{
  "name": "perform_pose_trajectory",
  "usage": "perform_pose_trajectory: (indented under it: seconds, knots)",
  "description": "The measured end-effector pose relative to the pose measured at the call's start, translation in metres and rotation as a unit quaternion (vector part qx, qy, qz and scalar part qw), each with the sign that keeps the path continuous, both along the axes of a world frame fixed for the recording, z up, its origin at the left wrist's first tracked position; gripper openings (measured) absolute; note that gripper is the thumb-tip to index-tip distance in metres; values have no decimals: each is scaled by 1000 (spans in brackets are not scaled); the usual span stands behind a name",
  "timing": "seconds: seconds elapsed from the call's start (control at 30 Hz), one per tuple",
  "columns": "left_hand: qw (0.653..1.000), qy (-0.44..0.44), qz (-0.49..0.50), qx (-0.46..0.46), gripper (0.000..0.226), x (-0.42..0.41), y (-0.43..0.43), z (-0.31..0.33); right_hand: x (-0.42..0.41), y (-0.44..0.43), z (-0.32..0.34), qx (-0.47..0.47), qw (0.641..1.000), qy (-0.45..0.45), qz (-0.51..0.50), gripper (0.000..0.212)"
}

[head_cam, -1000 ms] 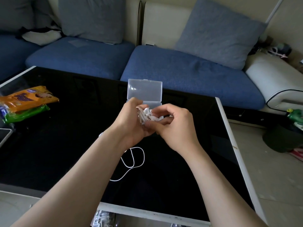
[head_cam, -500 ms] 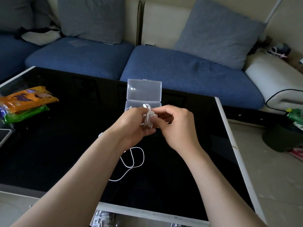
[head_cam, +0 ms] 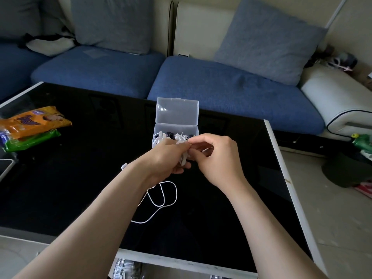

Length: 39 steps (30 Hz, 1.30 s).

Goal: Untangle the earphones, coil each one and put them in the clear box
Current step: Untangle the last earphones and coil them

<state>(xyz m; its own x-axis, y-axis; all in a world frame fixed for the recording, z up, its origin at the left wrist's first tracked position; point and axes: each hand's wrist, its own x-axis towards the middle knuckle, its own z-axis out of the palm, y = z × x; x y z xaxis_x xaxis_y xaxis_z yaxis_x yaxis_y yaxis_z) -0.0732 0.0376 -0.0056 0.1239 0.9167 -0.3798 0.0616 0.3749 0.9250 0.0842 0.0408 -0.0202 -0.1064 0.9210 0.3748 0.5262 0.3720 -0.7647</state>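
Snack packets (head_cam: 34,125) lie at the far left of the counter (head_cam: 60,178). A loose white cable (head_cam: 163,198) trails on the glass below the left wrist. The left hand (head_cam: 167,156) is curled round a small coiled earphone (head_cam: 184,158), and the right hand (head_cam: 217,158) pinches its top with fingertips. Both hands have dropped toward the person since 1 second ago, uncovering the open clear box (head_cam: 175,127), which already holds other earphones (head_cam: 159,137). The bundle looks tighter now, so this coil seems nearly ready to go in.
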Motion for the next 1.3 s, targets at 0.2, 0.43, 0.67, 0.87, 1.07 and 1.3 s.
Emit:
perform_pose_trajectory:
  seconds: [0.2, 0.43, 0.67, 0.87, 1.07, 1.3]
  knots:
    - [998, -52, 23, -16, 41, 3, 5, 0, -5, 15, -18, -210, 973, 89, -41, 40]
    - [996, 47, 43, 61, 43, -5, 20, -6, -27, 15, -17, -281, 898, 329, 83, 24]
    - [944, 258, 84, 186, 31, -28, 38, -18, -49, 44, -34, -171, 964, 200, -24, 22]
    - [886, 438, 29, 150, 58, -39, 44, -40, -61, 74, -33, -117, 988, 51, -84, 28]
    - [829, 545, -58, 114, 50, -45, 40, -51, -76, 97, -37, -214, 964, -129, -96, 26]
    - [803, 574, -82, 139, 76, -48, 35, -60, -91, 106, -49, -166, 959, -166, -161, 30]
